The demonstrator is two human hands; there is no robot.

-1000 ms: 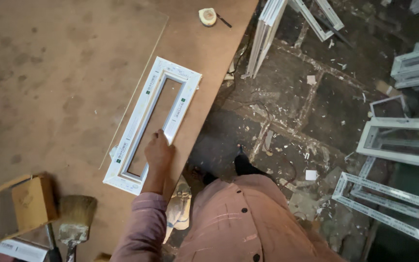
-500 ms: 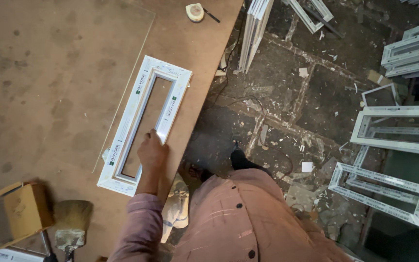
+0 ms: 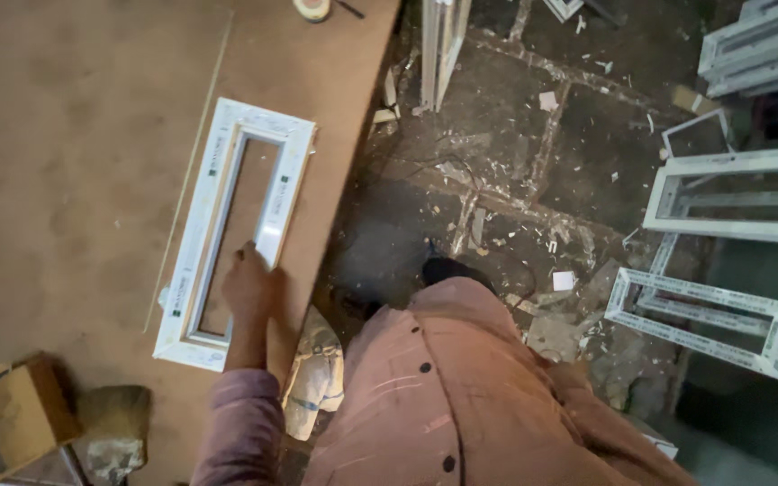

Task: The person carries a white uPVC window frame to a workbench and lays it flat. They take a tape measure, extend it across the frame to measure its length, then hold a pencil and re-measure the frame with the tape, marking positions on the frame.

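A long white window frame [image 3: 266, 118] lies flat on the brown workbench [image 3: 74, 135], close to its right edge. My left hand [image 3: 247, 288] lies on the frame's right rail near its closer end, with the fingers curled over the rail's inner edge. A pink sleeve covers that arm. My right hand is out of view.
A tape roll [image 3: 312, 8] sits at the bench's far edge. A cardboard box [image 3: 15, 409] and a brush [image 3: 114, 423] are at the near left. More white frames [image 3: 731, 225] lie on the littered floor to the right, and others lean on the bench [image 3: 438, 45].
My left hand stays on the same rail of the frame. The frame has not moved on the bench; only the view has shifted a little.
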